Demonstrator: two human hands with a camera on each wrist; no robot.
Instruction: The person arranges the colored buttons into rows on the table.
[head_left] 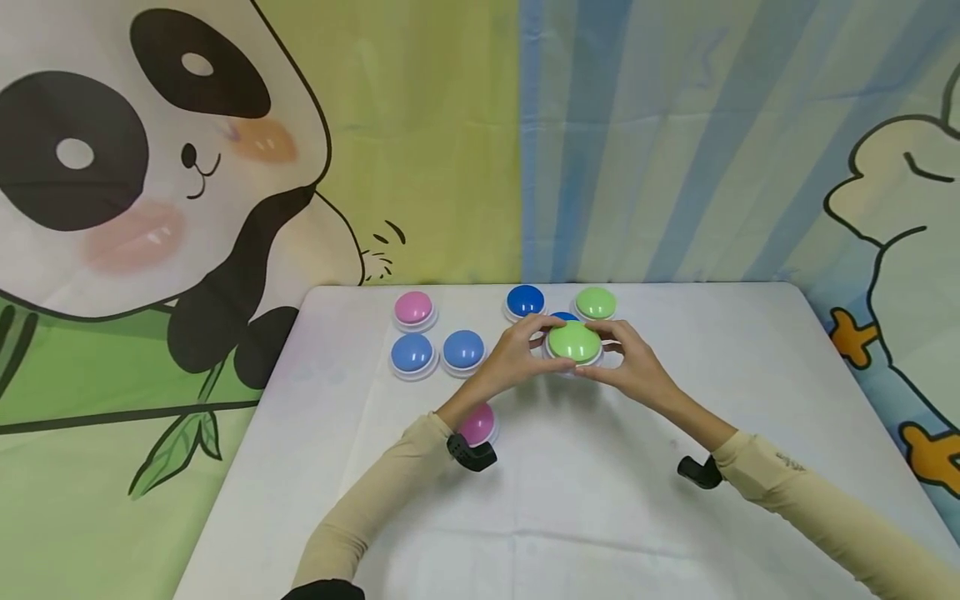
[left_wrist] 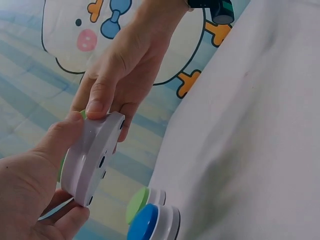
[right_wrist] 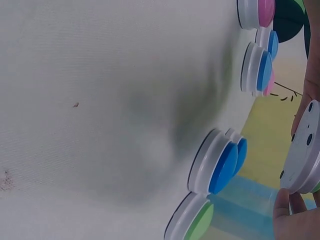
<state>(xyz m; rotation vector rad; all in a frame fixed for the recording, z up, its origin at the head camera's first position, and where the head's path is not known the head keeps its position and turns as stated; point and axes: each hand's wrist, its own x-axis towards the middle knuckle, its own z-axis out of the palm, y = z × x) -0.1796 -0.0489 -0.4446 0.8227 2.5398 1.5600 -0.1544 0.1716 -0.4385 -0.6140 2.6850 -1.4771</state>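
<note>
A round push button with a green dome [head_left: 574,342] and white base is raised off the table between both hands. My left hand [head_left: 517,350] grips its left rim with thumb and fingers, while my right hand [head_left: 637,367] holds the right rim. From the left wrist view, the white base [left_wrist: 92,160] is tilted on edge, with dark pads on its underside. Just behind it in the head view sits a blue button [head_left: 564,316], mostly hidden. Another green button [head_left: 596,302] and a blue button [head_left: 525,300] stand close by at the table's back.
To the left are a pink button [head_left: 413,308] and two blue buttons [head_left: 412,354], [head_left: 463,350]. Another pink button [head_left: 478,423] is partly covered by the left wrist. The white table [head_left: 600,533] ends at a printed cloth backdrop [head_left: 427,150].
</note>
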